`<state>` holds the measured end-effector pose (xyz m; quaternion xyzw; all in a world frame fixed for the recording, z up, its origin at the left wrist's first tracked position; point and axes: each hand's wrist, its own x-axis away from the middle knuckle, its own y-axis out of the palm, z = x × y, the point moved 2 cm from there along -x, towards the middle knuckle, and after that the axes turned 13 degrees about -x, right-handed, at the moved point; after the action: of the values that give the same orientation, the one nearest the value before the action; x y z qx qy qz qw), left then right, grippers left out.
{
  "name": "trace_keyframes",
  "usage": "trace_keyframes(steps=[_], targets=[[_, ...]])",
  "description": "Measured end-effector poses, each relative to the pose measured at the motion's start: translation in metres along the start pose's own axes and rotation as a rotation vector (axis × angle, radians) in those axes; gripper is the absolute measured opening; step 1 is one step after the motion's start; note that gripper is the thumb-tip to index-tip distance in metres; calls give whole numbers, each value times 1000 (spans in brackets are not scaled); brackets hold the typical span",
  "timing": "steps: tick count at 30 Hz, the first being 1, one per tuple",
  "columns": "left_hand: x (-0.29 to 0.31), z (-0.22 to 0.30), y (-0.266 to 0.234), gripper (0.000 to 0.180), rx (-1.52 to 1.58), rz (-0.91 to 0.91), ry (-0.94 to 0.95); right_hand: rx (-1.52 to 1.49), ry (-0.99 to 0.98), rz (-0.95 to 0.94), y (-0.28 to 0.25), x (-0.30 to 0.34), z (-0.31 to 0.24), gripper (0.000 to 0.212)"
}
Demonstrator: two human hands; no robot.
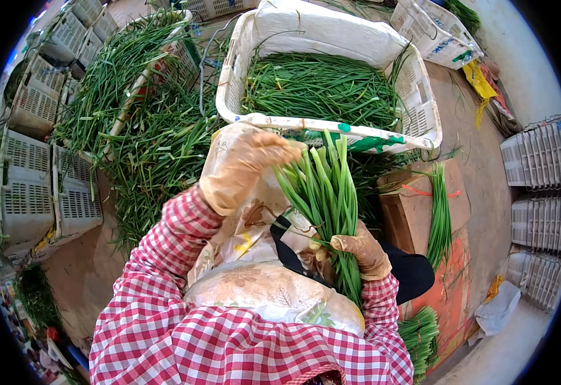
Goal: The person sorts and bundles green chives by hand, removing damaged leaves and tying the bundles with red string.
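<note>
My right hand, in a tan glove, is closed around a bunch of garlic chives held upright before my lap. Pale, broad ends fan out at the top of the bunch, and its lower leaves hang by my right sleeve. Just left of those upper ends is my left hand, gloved too and a little blurred, its fingers stretched toward the bunch with nothing seen in them. Beyond both hands stands a white plastic crate with loose chives lying in it. A floral apron covers my lap.
Heaped chives spread over crates and floor on the left. To the right, a tied bunch lies on a cardboard box, and more bunches are stacked near my right elbow. Crates line the left side; stacked crates stand far right.
</note>
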<state>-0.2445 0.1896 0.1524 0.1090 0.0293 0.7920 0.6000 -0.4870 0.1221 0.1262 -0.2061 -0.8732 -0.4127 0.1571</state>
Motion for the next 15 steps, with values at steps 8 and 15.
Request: trace_keyframes(steps=[8,15], targets=[[66,130,-262,36,-1186,1677,414,-104,-89,-17,-17,10,-2,56],[12,22,-33,52,-281,264,290,717,-521,452,5,1,-17,46]])
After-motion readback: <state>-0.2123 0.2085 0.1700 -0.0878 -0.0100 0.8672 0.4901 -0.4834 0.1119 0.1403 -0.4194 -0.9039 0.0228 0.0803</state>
